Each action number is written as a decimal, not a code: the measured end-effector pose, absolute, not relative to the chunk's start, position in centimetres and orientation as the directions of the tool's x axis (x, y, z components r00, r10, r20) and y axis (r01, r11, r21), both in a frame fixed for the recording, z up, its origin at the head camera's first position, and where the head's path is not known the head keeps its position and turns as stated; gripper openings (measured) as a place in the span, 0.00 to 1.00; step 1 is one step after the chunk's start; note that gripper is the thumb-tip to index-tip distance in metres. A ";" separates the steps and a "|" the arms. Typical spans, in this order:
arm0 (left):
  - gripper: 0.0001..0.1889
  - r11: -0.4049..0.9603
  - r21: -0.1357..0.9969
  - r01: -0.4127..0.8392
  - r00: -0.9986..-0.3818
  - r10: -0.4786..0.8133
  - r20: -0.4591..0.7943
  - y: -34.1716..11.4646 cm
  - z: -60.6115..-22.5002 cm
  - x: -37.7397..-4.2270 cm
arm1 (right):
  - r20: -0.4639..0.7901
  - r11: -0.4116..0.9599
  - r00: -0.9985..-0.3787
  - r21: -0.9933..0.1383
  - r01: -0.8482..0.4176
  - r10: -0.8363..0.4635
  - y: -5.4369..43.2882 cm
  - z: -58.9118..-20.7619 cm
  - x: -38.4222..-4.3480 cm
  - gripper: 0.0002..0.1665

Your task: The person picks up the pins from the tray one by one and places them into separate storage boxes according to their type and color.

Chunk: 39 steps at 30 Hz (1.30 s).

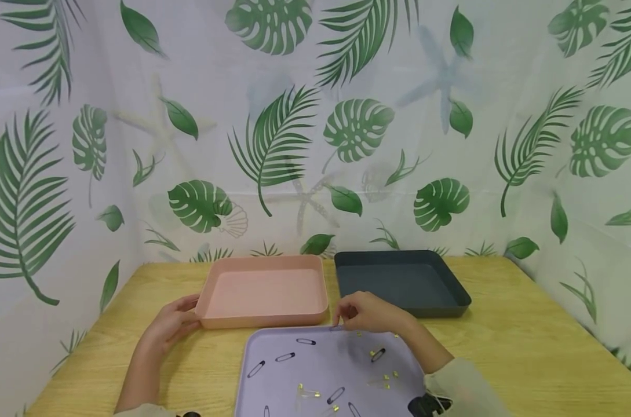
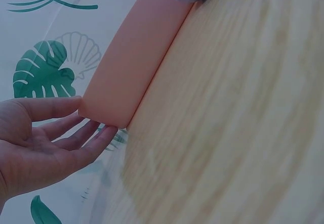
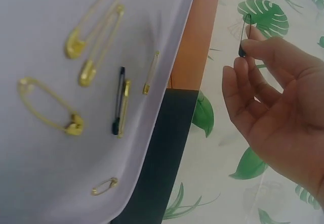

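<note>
My right hand [image 1: 374, 313] pinches a black safety pin [image 3: 242, 46] between thumb and fingertips, above the far edge of a lavender tray [image 1: 272, 389]. The right wrist view shows the pin's dark cap at the thumb and its wire loop pointing up. Black safety pins [image 1: 285, 357] and gold safety pins [image 1: 310, 394] lie scattered on the lavender tray, several of each. At the left near corner of a pink tray [image 1: 265, 294], my left hand [image 2: 48, 148] touches the outer wall, thumb by the rim and fingers fairly straight below it.
A dark blue tray [image 1: 401, 286] stands right of the pink one, both behind the lavender tray. All are on a wooden table [image 1: 524, 347]. A leaf-printed white cloth [image 1: 357, 220] hangs behind the table and along its sides.
</note>
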<state>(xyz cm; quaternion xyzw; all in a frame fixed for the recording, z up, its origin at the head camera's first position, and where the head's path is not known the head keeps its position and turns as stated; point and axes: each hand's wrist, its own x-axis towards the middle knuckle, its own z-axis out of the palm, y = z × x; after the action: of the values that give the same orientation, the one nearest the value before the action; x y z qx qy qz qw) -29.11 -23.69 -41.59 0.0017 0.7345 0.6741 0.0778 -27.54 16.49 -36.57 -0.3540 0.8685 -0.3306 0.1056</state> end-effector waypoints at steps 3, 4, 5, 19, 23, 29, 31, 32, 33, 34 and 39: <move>0.29 0.089 0.991 -0.099 -0.988 0.111 -0.109 -23.8 -41.6 -29.1 | 0.077 0.531 -0.733 -0.638 -0.557 -0.676 15.9 -36.2 -28.2 0.09; 0.29 0.090 0.991 -0.100 -0.988 0.110 -0.110 -23.9 -41.6 -29.1 | 0.078 0.532 -0.736 -0.641 -0.553 -0.672 15.7 -36.1 -28.4 0.09; 0.29 0.091 0.991 -0.101 -0.988 0.109 -0.111 -23.9 -41.7 -29.1 | 0.078 0.534 -0.740 -0.643 -0.549 -0.668 15.5 -36.0 -28.6 0.09; 0.29 0.099 0.990 -0.105 -0.988 0.104 -0.115 -24.0 -41.8 -29.1 | 0.132 0.553 -0.788 -0.643 -0.530 -0.601 11.9 -34.6 -31.7 0.08; 0.29 0.096 0.990 -0.107 -0.988 0.104 -0.117 -24.0 -41.8 -29.1 | 0.147 0.577 -0.817 -0.640 -0.508 -0.557 10.9 -34.7 -32.6 0.07; 0.28 0.095 0.989 -0.112 -0.988 0.096 -0.121 -24.0 -41.7 -29.1 | 0.172 0.601 -0.842 -0.629 -0.494 -0.512 9.8 -35.0 -34.0 0.08; 0.28 0.094 0.990 -0.109 -0.988 0.096 -0.118 -23.9 -41.7 -29.1 | 0.191 0.596 -0.843 -0.630 -0.498 -0.502 9.5 -35.2 -34.4 0.08; 0.28 0.092 0.990 -0.107 -0.988 0.097 -0.116 -23.9 -41.7 -29.2 | 0.200 0.594 -0.845 -0.632 -0.498 -0.496 9.4 -35.3 -34.6 0.08; 0.28 0.091 0.990 -0.105 -0.989 0.098 -0.114 -23.9 -41.7 -29.2 | 0.208 0.593 -0.847 -0.632 -0.498 -0.490 9.3 -35.4 -34.9 0.08; 0.28 0.088 0.991 -0.104 -0.989 0.097 -0.112 -23.9 -41.7 -29.2 | 0.211 0.594 -0.850 -0.635 -0.495 -0.483 9.1 -35.6 -35.1 0.07; 0.28 0.090 0.991 -0.098 -0.989 0.101 -0.107 -23.8 -41.7 -29.3 | 0.187 0.633 -0.888 -0.640 -0.435 -0.421 8.3 -36.3 -36.0 0.06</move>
<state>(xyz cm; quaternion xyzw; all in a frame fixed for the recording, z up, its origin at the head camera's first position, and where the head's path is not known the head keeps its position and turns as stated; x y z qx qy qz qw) -29.28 -23.78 -41.72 0.0009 0.7345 0.6746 0.0737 -35.96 8.28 -36.26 -0.2369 0.9036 -0.3568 -0.0100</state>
